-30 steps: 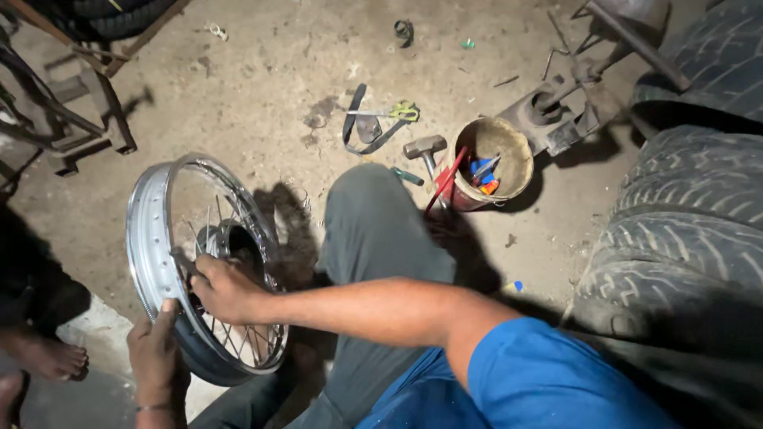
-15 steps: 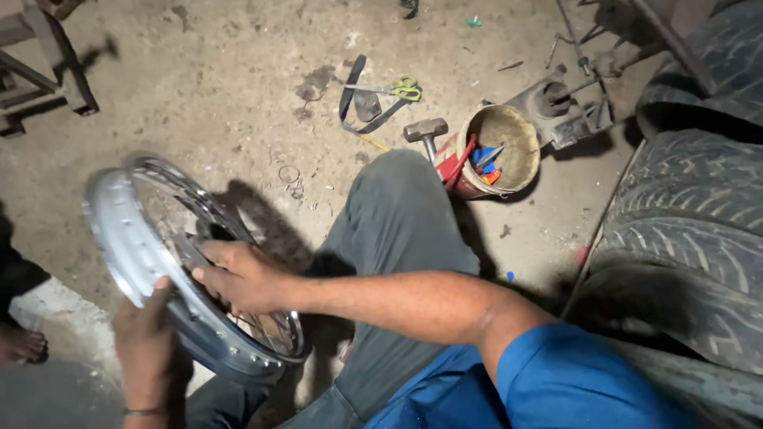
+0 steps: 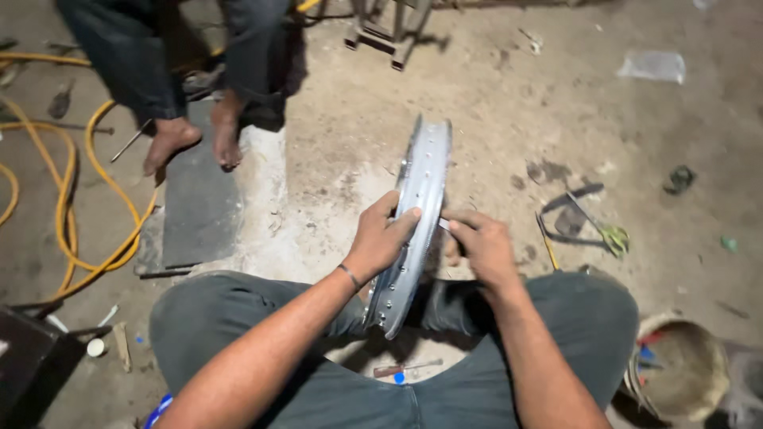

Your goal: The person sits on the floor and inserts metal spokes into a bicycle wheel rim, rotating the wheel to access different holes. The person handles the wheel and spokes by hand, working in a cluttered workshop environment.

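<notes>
A silver spoked wheel rim (image 3: 420, 187) stands upright on edge between my knees, seen edge-on. My left hand (image 3: 380, 236) wraps the rim's left side, fingers pressed on the metal. On the rim's right side my right hand (image 3: 483, 243) is closed on a small part next to the rim, too small to tell what it is. Both my legs in grey trousers (image 3: 238, 318) frame the rim. A small screwdriver (image 3: 405, 369) lies on the floor under the rim.
Another person's bare feet (image 3: 195, 135) rest on a dark mat (image 3: 199, 206) at upper left. A yellow hose (image 3: 79, 199) loops at far left. Scissors and a strap (image 3: 592, 222) lie at right. A round bowl of tools (image 3: 687, 369) sits at lower right.
The rim has gone from lying tilted at my left to standing upright between my knees. My view has swung left, and both hands now grip the rim from either side.
</notes>
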Motion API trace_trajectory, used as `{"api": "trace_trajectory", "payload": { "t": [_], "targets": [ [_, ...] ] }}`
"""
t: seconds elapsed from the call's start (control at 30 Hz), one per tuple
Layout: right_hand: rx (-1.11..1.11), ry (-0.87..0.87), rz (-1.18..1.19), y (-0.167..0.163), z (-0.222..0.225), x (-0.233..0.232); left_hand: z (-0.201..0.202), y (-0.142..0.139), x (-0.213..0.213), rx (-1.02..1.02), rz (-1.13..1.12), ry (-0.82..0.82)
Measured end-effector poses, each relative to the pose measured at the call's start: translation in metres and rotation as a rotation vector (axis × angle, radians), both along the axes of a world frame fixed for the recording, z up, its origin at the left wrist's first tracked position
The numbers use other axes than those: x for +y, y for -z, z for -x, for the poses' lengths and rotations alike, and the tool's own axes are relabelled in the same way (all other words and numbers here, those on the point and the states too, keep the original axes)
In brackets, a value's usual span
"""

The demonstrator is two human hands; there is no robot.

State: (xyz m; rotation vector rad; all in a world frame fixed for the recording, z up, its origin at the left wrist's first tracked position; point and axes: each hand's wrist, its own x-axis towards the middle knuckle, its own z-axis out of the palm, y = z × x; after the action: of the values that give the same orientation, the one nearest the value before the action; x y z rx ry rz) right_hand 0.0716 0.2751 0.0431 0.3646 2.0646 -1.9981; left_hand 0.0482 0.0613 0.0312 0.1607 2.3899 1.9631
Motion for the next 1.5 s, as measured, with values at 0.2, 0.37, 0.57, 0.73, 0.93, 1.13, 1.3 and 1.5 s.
{"api": "trace_trajectory", "payload": {
  "t": [0.2, 0.37, 0.57, 0.73, 0.93, 1.13, 1.3, 1.5],
  "targets": [
    [-0.064, -0.153, 0.051, -0.024, 0.011, -0.003, 0.016, -0.011, -0.009, -0.230, 0.239, 0.164],
    [0.062, -0.167, 0.154, 0.001, 0.011, -0.008, 0.018, 0.001, -0.009, -0.186, -0.033, 0.214],
    [0.085, -0.253, 0.101, -0.001, 0.021, 0.015, 0.023, 0.036, -0.007, -0.211, 0.051, 0.242],
    [0.117, -0.313, -0.390, -0.009, 0.026, 0.015, 0.043, 0.064, 0.001, 0.308, 0.571, 0.355],
    [0.138, -0.233, 0.111, 0.033, 0.021, 0.008, 0.043, 0.055, 0.002, -0.123, 0.172, 0.158],
    [0.162, -0.107, 0.731, 0.049, -0.018, -0.027, 0.047, 0.047, 0.004, -0.127, 0.058, 0.249],
    [0.101, 0.005, 0.597, 0.045, -0.024, -0.038, 0.054, 0.055, 0.004, -0.079, 0.123, 0.265],
    [0.108, -0.206, 0.746, 0.041, -0.004, -0.013, 0.057, 0.069, 0.014, 0.031, 0.221, 0.265]
  ]
}}
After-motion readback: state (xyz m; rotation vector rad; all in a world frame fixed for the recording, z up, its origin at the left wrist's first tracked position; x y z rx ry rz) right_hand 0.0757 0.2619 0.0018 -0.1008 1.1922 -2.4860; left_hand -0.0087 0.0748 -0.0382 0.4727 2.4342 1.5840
